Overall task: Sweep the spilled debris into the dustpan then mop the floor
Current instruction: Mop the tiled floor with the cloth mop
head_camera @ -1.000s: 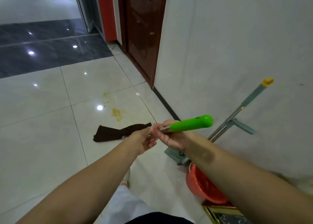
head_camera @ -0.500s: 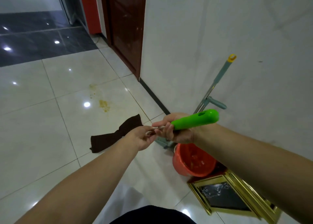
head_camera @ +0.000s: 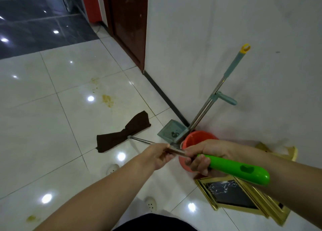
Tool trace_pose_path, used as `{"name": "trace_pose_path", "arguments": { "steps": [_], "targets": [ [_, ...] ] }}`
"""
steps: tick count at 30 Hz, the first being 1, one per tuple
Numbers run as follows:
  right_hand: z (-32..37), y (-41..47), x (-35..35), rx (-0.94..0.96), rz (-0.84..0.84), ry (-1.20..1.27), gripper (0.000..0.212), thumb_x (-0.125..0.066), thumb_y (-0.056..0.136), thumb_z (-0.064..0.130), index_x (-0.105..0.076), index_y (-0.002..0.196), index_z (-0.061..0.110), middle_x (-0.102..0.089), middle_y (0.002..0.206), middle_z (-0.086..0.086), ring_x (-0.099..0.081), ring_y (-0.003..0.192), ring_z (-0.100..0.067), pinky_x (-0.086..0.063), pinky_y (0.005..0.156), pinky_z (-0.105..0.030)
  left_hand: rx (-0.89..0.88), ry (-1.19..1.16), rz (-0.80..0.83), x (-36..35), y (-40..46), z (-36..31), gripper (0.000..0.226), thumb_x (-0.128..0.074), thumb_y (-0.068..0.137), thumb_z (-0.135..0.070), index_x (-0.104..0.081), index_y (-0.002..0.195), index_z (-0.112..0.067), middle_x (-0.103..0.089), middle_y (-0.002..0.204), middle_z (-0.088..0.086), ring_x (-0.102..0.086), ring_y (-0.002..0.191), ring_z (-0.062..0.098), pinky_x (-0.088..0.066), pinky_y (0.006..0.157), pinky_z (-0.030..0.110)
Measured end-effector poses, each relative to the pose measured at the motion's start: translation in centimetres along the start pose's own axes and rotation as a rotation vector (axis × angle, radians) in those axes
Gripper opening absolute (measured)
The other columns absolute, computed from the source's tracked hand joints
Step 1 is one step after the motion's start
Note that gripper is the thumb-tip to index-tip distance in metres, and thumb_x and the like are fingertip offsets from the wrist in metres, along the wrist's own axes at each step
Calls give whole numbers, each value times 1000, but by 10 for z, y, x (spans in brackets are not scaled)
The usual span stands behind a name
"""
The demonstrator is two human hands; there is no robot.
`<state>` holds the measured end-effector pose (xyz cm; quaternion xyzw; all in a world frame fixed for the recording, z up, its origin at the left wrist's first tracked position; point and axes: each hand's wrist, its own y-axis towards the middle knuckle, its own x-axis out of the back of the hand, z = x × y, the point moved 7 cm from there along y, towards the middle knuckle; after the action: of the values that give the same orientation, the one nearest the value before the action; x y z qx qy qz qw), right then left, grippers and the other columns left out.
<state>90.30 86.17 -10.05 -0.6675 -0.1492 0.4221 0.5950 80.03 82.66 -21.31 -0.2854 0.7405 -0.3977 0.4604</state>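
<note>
A mop with a dark brown flat cloth head lies on the white tiled floor, its metal shaft running back to a bright green handle. My left hand grips the metal shaft. Just behind it, my right hand grips the front of the green handle. Yellowish debris stains sit on the tiles beyond the mop head, and another smear lies near the bottom left. A grey-green dustpan with a long pole leans against the white wall.
An orange bucket stands by the wall under my right hand. A gold-framed dark panel lies on the floor at lower right. A dark wooden door is further along the wall. Dark tiles begin at the far left.
The mop head has slid right and nearer the dustpan. My hands and the green handle have dropped lower in view, and the view has turned toward the wall.
</note>
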Motion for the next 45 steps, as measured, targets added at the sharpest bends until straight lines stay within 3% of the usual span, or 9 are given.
{"name": "trace_pose_path", "arguments": {
  "steps": [4, 8, 14, 18, 26, 29, 32, 36, 45],
  "targets": [
    [6, 3, 0, -18, -9, 31, 35, -45, 99, 19, -51, 67, 4, -44, 39, 0, -42, 25, -8, -36, 26, -15, -18, -19, -20, 2, 7, -9, 21, -42, 96, 2, -52, 77, 6, -59, 67, 18, -65, 47, 22, -56, 42, 29],
    [27, 11, -5, -13, -6, 52, 36, -45, 99, 20, -49, 66, 4, -43, 38, -2, -41, 24, -9, -36, 24, -16, -43, -51, -22, 3, 12, -29, 23, -39, 97, 3, -49, 76, 5, -61, 42, 14, -63, 38, 19, -53, 71, 32],
    [61, 20, -11, -14, 24, 131, 38, -48, 96, 22, -53, 65, 1, -43, 39, -3, -41, 24, -10, -35, 23, -17, -36, -103, -25, 3, 24, -61, 28, -37, 99, -1, -51, 75, 4, -62, 44, 14, -62, 55, 23, -48, 84, 37],
    [77, 16, -3, 7, 29, 136, 28, -55, 90, 18, -53, 68, 1, -44, 40, -3, -43, 26, -10, -37, 25, -18, 2, -110, -6, -5, 31, -73, 27, -38, 100, -2, -51, 78, 5, -59, 70, 18, -59, 65, 23, -47, 86, 38],
    [114, 41, -20, 73, 71, 249, 21, -54, 83, 17, -50, 67, 3, -41, 39, -2, -39, 23, -8, -35, 23, -16, -24, -36, -99, 12, 60, -118, 28, -39, 99, -3, -49, 74, 3, -59, 40, 12, -62, 44, 22, -52, 64, 27],
    [143, 51, -34, 107, 49, 221, 19, -52, 85, 15, -47, 69, 5, -40, 40, 0, -39, 23, -6, -34, 24, -14, -68, -105, -112, 24, 73, -147, 28, -41, 99, -4, -48, 73, 3, -58, 57, 17, -61, 50, 24, -55, 78, 32],
    [161, 68, -45, 104, 34, 232, 29, -45, 96, 15, -45, 68, 6, -40, 37, 0, -37, 22, -6, -33, 24, -13, -89, -155, -138, 36, 83, -168, 21, -42, 99, -6, -49, 83, 5, -55, 68, 17, -63, 54, 21, -58, 62, 32],
    [182, 101, -68, 117, 2, 238, 28, -45, 99, 15, -47, 71, 9, -45, 38, -3, -36, 22, -6, -32, 24, -12, -147, -218, -166, 52, 88, -192, 13, -37, 101, -12, -43, 106, -1, -53, 81, 18, -56, 84, 25, -50, 77, 35],
    [203, 121, -92, 180, -50, 250, 19, -52, 97, 15, -51, 80, 7, -49, 61, -6, -37, 24, -7, -31, 23, -13, -134, -280, -130, 60, 68, -202, 27, -40, 101, -22, -48, 85, -2, -53, 76, 8, -62, 47, 14, -51, 42, 19]
  ]
}}
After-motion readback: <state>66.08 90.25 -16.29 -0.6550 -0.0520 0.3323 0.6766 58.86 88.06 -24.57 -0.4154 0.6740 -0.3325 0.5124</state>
